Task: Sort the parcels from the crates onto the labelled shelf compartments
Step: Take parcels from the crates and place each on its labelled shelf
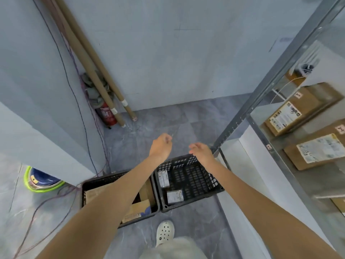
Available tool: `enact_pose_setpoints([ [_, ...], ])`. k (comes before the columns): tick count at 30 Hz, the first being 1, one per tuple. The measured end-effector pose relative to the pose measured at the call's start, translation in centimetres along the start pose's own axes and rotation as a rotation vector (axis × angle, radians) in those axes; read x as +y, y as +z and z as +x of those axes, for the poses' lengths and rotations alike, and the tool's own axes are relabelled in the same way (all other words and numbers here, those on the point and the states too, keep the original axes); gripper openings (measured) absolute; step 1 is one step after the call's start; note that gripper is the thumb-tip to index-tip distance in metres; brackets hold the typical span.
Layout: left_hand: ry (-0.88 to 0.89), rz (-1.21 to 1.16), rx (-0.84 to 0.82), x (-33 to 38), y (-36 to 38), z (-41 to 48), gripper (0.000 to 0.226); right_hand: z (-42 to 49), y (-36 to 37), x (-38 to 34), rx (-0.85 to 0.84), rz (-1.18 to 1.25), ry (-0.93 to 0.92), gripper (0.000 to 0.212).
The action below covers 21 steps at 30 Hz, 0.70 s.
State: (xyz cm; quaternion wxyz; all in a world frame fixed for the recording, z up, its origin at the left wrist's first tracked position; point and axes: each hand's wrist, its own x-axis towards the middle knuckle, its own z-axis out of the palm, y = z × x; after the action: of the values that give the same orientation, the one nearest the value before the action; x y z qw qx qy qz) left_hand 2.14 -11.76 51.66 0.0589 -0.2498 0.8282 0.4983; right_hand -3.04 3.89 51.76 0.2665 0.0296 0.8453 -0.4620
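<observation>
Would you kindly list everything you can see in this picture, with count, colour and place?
crates: two, black, side by side on the floor below the arms
small parcels: two, white-labelled, in the right crate
brown parcels: a few, in the left crate, partly hidden
shelf boxes: at least two, brown cardboard, on the shelf at right
shelf frame: one, grey metal, right
fire extinguisher: one, red, far corner
cardboard tubes: three, brown, leaning in corner
cables: several, dark, along left wall
shoe: one, white
left hand: empty, open
right hand: empty, open
</observation>
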Motion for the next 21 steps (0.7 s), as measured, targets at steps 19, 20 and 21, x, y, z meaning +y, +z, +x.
enact_pose_setpoints([
  [19, -0.300, 0.066, 0.187, -17.6, 12.1, 9.3, 0.017, 14.7, 13.6, 17.3, -0.104, -0.246, 0.298, 0.034],
  [20, -0.307, 0.055, 0.199, -19.5, 13.7, 10.5, 0.018, 16.2, 14.9, 19.0, -0.098, -0.240, 0.317, 0.034],
  [21, -0.311, 0.045, 0.211, -21.5, 15.4, 11.7, 0.018, 17.8, 16.2, 20.9, -0.089, -0.236, 0.330, 0.034],
])
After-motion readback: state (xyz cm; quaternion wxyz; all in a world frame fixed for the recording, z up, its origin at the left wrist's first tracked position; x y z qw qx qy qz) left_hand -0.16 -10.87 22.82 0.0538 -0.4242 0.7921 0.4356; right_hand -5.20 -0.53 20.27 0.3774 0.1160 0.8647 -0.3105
